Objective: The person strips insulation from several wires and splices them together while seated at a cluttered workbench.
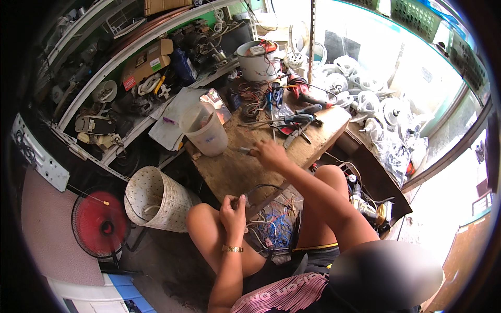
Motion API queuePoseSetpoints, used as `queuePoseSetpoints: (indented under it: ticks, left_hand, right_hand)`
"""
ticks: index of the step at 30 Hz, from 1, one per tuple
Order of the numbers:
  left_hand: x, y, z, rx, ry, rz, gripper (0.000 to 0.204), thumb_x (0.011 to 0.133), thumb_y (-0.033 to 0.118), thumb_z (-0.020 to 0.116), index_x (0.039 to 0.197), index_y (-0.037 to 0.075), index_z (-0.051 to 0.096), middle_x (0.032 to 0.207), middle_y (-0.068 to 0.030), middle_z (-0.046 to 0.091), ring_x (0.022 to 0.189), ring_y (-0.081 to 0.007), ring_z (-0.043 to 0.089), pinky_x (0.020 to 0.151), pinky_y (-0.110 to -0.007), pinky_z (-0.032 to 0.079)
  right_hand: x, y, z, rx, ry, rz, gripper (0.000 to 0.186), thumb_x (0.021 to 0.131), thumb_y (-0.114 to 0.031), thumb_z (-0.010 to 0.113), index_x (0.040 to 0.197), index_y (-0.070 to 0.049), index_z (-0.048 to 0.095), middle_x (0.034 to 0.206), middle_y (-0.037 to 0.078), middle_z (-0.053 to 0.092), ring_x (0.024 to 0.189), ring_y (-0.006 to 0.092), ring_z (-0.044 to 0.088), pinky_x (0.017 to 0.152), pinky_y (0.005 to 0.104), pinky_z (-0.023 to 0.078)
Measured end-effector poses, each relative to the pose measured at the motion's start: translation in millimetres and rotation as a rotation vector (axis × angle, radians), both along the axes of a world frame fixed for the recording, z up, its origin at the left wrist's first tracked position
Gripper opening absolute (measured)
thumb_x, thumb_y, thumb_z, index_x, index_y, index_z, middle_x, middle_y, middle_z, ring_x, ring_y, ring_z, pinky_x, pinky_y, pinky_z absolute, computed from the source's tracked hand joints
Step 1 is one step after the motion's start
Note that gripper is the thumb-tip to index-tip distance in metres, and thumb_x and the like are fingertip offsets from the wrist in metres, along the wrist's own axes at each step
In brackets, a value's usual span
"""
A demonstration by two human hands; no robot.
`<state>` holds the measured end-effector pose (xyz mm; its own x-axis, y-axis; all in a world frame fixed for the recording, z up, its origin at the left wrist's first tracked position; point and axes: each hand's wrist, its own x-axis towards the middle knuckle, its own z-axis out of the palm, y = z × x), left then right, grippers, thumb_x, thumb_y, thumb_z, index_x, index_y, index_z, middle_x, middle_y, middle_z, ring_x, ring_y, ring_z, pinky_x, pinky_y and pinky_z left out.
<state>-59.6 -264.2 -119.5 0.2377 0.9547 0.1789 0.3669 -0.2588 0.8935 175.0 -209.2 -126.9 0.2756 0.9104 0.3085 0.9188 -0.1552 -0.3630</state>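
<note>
My left hand (pixel 233 213), with a gold-coloured watch (pixel 233 249) at the wrist, is closed above my knee at the bench's near edge. A thin dark cable (pixel 265 185) runs from its fingertips toward the right. Over the wooden bench top (pixel 229 175), my right hand (pixel 270 154) pinches a small grey, metallic-looking piece (pixel 244 150); its exact kind is too small to tell. Beyond that hand lie a screwdriver with a blue-black handle (pixel 299 119) and other hand tools. A translucent plastic bucket (pixel 210 140) stands on the bench to the left.
Coiled wires (pixel 254 100) and a red power drill (pixel 305 94) lie near a white bucket (pixel 258 67) at the back. Wire scraps (pixel 276 229) are heaped between my legs. A speckled bin (pixel 177 203) and red fan (pixel 99 224) stand left, a yellow-black power tool (pixel 373 209) right.
</note>
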Motion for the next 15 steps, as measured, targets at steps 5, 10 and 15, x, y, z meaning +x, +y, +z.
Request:
queuePoseSetpoints:
  ticks: [5, 10, 15]
  left_hand:
    - [4.2, 5.7, 3.4, -0.046, -0.158, 0.007, 0.028, 0.081, 0.014, 0.073, 0.072, 0.001, 0.050, 0.058, 0.0007, 0.044, 0.057, -0.0067, 0.039, 0.051, -0.025, 0.036]
    - [5.6, 3.7, 22.3, 0.007, -0.172, -0.052, 0.028, 0.079, 0.011, 0.073, 0.070, 0.003, 0.047, 0.059, 0.0040, 0.040, 0.056, -0.0033, 0.034, 0.048, -0.023, 0.030]
    - [5.4, 2.8, 29.4, 0.018, -0.273, -0.093, 0.026, 0.086, 0.010, 0.067, 0.073, 0.005, 0.045, 0.061, 0.0058, 0.039, 0.056, -0.0038, 0.033, 0.049, -0.021, 0.029]
  right_hand:
    - [76.4, 28.7, 1.5, -0.215, -0.425, -0.398, 0.019, 0.084, -0.027, 0.060, 0.086, -0.014, 0.073, 0.094, 0.005, 0.068, 0.094, 0.0233, 0.059, 0.080, 0.0442, 0.037]
    - [90.6, 33.9, -9.8, -0.299, -0.398, -0.372, 0.014, 0.081, -0.018, 0.059, 0.082, -0.014, 0.073, 0.088, 0.005, 0.069, 0.096, 0.0223, 0.058, 0.081, 0.0444, 0.035]
    - [84.8, 28.8, -0.1, 0.041, -0.201, -0.296, 0.021, 0.085, -0.022, 0.056, 0.097, -0.005, 0.062, 0.100, 0.011, 0.062, 0.103, 0.0302, 0.054, 0.088, 0.0533, 0.035]
